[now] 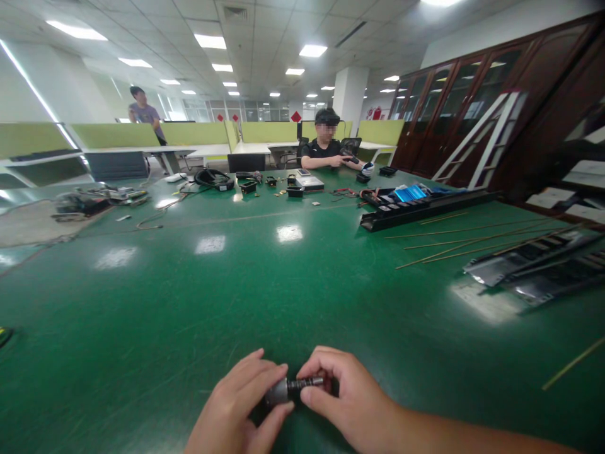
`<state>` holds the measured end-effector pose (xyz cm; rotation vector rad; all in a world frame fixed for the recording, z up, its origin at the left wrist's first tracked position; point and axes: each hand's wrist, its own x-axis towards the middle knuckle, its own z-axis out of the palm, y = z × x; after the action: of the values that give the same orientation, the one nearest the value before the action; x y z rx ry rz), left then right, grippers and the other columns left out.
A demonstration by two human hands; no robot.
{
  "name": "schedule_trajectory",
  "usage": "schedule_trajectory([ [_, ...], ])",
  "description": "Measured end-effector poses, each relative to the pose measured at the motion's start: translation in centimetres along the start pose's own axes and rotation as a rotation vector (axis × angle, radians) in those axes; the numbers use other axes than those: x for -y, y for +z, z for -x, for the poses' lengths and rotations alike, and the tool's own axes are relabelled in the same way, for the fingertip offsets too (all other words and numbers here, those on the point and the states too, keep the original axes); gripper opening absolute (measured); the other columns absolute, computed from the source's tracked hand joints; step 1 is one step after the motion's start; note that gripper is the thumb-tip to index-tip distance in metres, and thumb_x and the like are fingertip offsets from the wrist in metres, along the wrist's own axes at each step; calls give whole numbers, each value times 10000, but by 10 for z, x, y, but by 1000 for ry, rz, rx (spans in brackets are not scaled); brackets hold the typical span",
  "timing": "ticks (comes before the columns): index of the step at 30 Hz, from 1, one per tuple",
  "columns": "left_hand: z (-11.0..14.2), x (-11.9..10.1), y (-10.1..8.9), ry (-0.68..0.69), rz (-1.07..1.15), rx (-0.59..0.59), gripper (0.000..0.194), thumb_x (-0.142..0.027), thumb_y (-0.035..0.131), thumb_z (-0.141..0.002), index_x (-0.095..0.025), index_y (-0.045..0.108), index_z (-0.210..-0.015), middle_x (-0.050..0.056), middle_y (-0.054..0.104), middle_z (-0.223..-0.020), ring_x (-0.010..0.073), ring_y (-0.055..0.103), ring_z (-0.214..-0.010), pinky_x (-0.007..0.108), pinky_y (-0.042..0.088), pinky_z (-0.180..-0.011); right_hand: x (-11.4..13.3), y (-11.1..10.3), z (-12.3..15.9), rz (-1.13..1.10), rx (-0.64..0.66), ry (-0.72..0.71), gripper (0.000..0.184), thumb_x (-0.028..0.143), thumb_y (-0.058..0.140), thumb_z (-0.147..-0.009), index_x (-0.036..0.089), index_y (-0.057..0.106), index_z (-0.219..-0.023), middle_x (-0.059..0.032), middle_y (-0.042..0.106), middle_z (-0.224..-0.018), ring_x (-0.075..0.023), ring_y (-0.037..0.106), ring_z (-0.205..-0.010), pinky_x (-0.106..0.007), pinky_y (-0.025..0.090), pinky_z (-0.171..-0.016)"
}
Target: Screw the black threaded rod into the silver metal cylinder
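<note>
Near the front edge of the green table, my left hand is closed around a short grey metal cylinder. A thin dark ribbed shaft with a shiny metal end points right from it. The thumb and fingers of my right hand pinch that shaft near its right end. Both pieces lie in one line, almost level, just over the tabletop. Whether they are a single part or two fitted together, I cannot tell. My fingers hide some of each piece.
The green table stretches ahead. On the right lie thin rods, metal rails and a long black channel. Small black boxes and cables sit farther back. A seated person works across the table; another person stands beyond.
</note>
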<state>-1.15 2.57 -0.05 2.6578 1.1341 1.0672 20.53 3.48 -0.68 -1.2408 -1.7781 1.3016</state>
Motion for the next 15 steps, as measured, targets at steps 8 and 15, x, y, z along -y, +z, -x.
schedule_trajectory([
  [8, -1, 1, -1, -8, 8, -5, 299, -255, 632, -866, -227, 625, -1164, 44, 735, -980, 216, 710, -984, 392, 584, -943, 4, 0, -1, -3, 1, 15, 126, 163, 648, -756, 167, 703, -869, 5, 583, -757, -123, 530, -682, -230, 408, -640],
  [15, -1, 0, -2, -13, 25, -3, 322, -238, 633, -865, -227, 609, -1186, 47, 732, -998, 217, 706, -998, 390, 580, -951, 6, 0, -1, -2, 3, 33, 129, 147, 661, -734, 163, 699, -855, 7, 575, -749, -121, 522, -670, -229, 397, -619],
])
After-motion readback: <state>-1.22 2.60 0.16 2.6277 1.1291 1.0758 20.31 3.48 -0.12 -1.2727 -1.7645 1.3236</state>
